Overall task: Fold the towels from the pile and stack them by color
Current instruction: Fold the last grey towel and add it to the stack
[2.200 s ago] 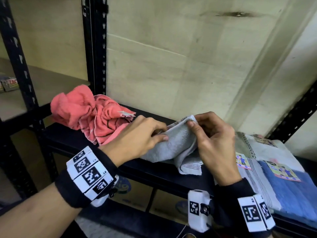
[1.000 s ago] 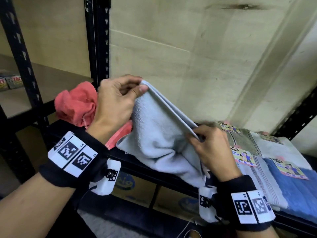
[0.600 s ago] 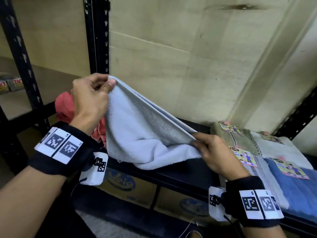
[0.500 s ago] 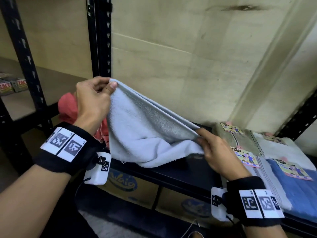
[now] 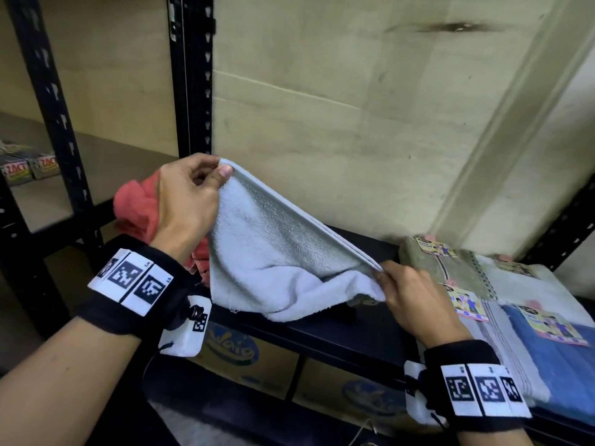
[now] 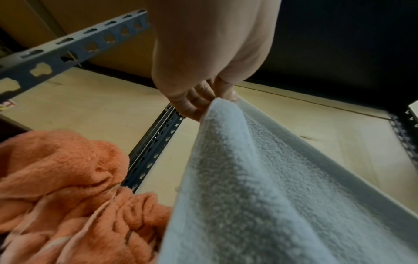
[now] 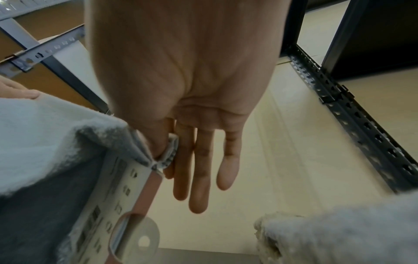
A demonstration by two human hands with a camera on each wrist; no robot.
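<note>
A pale grey towel (image 5: 273, 262) hangs doubled between my two hands above the black shelf (image 5: 338, 329). My left hand (image 5: 193, 194) pinches its upper left corners, raised near the black upright; in the left wrist view the left hand (image 6: 210, 94) grips the towel (image 6: 260, 196) edge. My right hand (image 5: 409, 297) pinches the lower right corners, thumb against forefinger in the right wrist view, where the right hand (image 7: 181, 142) keeps its other fingers straight. A crumpled pink towel pile (image 5: 141, 204) lies behind my left hand. Folded towels (image 5: 521, 342) lie at the right.
Black slotted uprights (image 5: 190, 75) frame the bay, with a plywood back wall (image 5: 354, 123) behind. Cardboard boxes (image 5: 244, 355) sit on the level below. Small packets (image 5: 29, 165) rest on the neighbouring shelf at far left. The folded stack carries paper labels (image 5: 463, 304).
The towel went from a bundle on the shelf to being lifted and stretched taut; my left hand rose and moved left, my right hand drew right and down. In the last half second little moved.
</note>
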